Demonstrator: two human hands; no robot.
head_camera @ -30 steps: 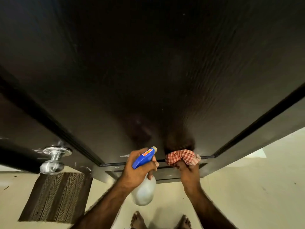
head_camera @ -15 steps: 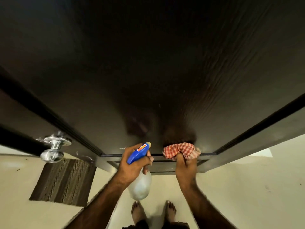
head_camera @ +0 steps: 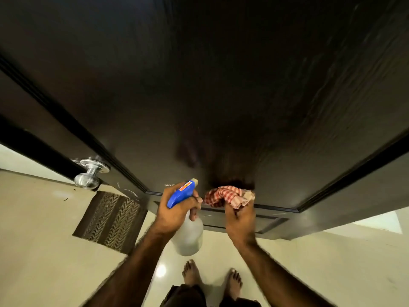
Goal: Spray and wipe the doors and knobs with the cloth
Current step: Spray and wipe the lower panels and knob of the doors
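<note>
Against the lower part of the dark door (head_camera: 221,96), near the groove where the big panel ends, the right hand (head_camera: 240,222) holds a red and white checked cloth (head_camera: 228,196) and presses it on the wood. The fingers are curled around the bunched cloth, and a pale corner of the cloth sticks out to the right side. Just beside it, the left hand (head_camera: 177,209) grips a spray bottle (head_camera: 188,235) by the neck; the fingers are wrapped around it under the blue spray head, and the nozzle points toward the door. The bottle body is white and a little transparent, and it hangs below the hand, apart from the door. The two hands are very near each other but I cannot tell if they touch. On the door surface above the cloth there is a darker patch. At the left edge of the door, well apart from both hands, a shiny metal knob (head_camera: 88,176) stands out from its round plate. Under the knob, on the pale glossy floor (head_camera: 44,240), lies a brown mat (head_camera: 108,220) with a zigzag pattern, partly going under the door. At the bottom, between the two forearms, two bare feet (head_camera: 192,273) stand on the floor.
</note>
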